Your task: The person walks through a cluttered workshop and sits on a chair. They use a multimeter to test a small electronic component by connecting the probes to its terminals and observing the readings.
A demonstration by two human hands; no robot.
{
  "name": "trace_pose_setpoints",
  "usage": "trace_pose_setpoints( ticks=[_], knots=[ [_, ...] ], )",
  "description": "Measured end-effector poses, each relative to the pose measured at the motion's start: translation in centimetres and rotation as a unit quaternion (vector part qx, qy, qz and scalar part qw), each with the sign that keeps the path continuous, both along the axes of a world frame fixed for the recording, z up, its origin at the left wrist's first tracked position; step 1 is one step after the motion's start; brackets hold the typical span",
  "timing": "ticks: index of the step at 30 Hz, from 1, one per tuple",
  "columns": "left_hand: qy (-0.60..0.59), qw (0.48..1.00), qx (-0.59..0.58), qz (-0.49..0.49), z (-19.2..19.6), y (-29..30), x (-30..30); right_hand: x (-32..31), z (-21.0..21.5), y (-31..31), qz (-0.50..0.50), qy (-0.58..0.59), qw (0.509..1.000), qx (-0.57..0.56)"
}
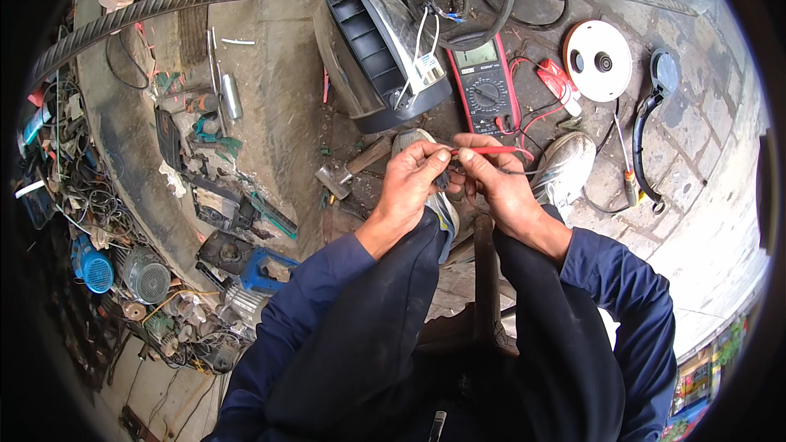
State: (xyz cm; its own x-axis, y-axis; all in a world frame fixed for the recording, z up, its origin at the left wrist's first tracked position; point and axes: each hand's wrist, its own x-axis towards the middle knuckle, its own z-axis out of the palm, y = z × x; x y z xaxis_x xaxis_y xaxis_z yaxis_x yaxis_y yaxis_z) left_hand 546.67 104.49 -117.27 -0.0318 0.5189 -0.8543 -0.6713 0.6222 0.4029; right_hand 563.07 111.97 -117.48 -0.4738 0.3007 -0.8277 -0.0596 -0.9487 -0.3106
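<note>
My right hand [509, 195] pinches a red multimeter probe [495, 150] between thumb and fingers, its tip end toward my left thumb. Close beside it, my left hand [413, 182] is closed around a small dark piece [443, 181] that the fingers largely hide. I cannot make out what that piece is. Thin dark wires hang below, between the two hands. Just beyond the hands lies a red-framed digital multimeter [485, 86] with a round dial, its red and black leads running off to the right.
Beyond my hands stands a black and clear plastic housing [372, 53] with a white connector. To the right lie a round white cover [598, 61], a screwdriver [626, 172] and a black curved handle [643, 143]. A hammer [352, 168] lies near my left shoe; scrap motors [147, 274] crowd the left.
</note>
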Motion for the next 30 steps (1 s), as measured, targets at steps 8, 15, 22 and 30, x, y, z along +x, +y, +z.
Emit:
trace_pose_setpoints(
  ticks=[8, 15, 22, 30],
  knots=[
    [0.046, 0.997, -0.063, 0.013, -0.7, -0.8, -0.3, 2.0, -1.4, 1.2, -0.023, -0.009, 0.999, 0.048],
    [0.083, 0.993, -0.085, 0.014, -1.8, -1.8, -0.8, 2.0, -0.8, 1.4, -0.017, 0.018, 1.000, 0.005],
    [0.003, 0.998, -0.031, 0.063, -1.3, -1.8, -1.2, 1.9, -0.4, 1.8, -0.021, -0.034, 0.999, 0.021],
    [-0.031, 0.996, -0.029, 0.081, -0.6, -1.7, -1.5, 1.9, -0.6, 2.0, -0.023, -0.030, 0.999, 0.036]
  ],
)
